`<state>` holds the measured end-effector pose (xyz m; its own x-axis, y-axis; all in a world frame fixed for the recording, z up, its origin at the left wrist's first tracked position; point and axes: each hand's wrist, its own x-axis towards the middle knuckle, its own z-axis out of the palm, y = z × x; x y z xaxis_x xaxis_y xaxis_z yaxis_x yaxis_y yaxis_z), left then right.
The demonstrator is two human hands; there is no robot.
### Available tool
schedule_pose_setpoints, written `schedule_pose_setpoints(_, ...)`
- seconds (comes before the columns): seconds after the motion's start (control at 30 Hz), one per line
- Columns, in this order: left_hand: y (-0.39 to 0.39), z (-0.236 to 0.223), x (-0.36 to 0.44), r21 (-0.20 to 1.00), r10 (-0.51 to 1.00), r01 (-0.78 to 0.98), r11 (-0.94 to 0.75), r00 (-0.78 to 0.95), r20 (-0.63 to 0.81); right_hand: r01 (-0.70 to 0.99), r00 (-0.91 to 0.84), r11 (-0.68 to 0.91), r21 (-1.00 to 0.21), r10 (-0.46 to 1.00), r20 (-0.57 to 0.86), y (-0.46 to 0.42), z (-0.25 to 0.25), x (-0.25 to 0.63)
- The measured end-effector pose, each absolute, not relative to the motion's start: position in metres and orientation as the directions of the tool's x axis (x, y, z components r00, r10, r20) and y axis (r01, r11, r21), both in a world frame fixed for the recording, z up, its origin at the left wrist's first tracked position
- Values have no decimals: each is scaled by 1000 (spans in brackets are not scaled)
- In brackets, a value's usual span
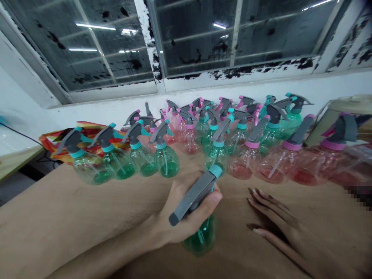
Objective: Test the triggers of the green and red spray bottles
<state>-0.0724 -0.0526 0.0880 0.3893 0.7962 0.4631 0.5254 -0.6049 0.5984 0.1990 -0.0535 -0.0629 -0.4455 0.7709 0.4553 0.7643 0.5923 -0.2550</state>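
My left hand (181,211) is wrapped round a green spray bottle (202,236) with a grey trigger head (193,195) and a teal collar, holding it upright on the brown table (72,209) in the lower middle of the head view. My right hand (279,226) lies flat on the table just right of the bottle, fingers stretched out and spread, holding nothing. Behind both hands stand several finished spray bottles: green ones (165,159) with teal collars on the left and pink ones (247,162) with pink collars on the right.
The bottles fill the far half of the table up to a white wall (116,108) under dark windows. A red and yellow bag (58,143) lies at the far left edge. A beige box (340,112) stands at the far right. Another surface (14,159) sits at left.
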Motion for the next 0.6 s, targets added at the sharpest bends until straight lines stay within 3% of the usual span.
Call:
schedule_pose_setpoints(0.1,-52,88,-73,600,791,515,-612,413,452,771,-458,593,-230,769,446,-52,-63,200)
schedule_pose_setpoints(0.4,-54,82,-69,770,859,403,-495,361,363,762,-506,628,-157,730,459,-51,-66,206)
schedule_pose_setpoints(0.6,-54,81,-67,754,858,417,-507,324,398,756,-515,641,-133,707,485,-51,-61,206)
